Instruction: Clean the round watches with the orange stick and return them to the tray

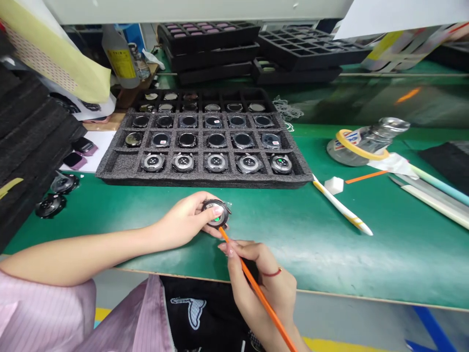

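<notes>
My left hand (pixel 186 217) grips a round black watch case (pixel 221 221) by its edge, thumb across the silver back, where a green spot shows. Between the thumb and fingers of my right hand (pixel 262 276) is a thin orange stick (pixel 252 281). Its tip meets the lower rim of the watch case or lies just in front of it; I cannot tell whether they touch. Behind both hands lies a black foam tray (pixel 205 182) with rows of round watch cases. In its front row several show their silver backs (pixel 216 162), and the front left compartment holds none.
Two watch cases (pixel 51 205) lie at left beside stacked black foam (pixel 29 146). To the right are a white-and-yellow toothbrush-like handle (pixel 342 208), a white cube (pixel 334 185), tweezers (pixel 436 195) and a glass bottle (pixel 350 149) ringed with yellow tape. More foam trays (pixel 216 54) are stacked behind.
</notes>
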Tool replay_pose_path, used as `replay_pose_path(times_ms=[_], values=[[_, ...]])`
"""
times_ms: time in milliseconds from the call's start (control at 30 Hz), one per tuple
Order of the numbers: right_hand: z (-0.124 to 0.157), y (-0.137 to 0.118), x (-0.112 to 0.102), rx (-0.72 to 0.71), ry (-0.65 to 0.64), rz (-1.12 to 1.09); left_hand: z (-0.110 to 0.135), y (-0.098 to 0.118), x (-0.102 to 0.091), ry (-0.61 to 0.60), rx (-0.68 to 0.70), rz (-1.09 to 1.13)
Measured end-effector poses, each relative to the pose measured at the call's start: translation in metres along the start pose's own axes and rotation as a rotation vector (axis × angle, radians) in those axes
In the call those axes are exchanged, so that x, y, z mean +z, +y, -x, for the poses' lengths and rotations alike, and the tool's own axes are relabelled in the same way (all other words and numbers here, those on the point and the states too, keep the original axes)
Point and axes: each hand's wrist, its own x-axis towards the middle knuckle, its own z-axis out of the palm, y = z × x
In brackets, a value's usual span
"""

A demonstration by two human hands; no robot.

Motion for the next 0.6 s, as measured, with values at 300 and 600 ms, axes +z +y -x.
replay_pose_path(times_ms=[300, 600], values=[[-0.0028, 0.0015, 0.0004, 0.094, 0.048, -0.024, 0.0006, -0.0011, 0.0001, 0.011, 0.006, 0.007], [-0.0019, -0.0008, -0.0001, 0.007, -0.083, -0.071, 0.0018, -0.0004, -0.0020, -0.009, 0.027, -0.022]])
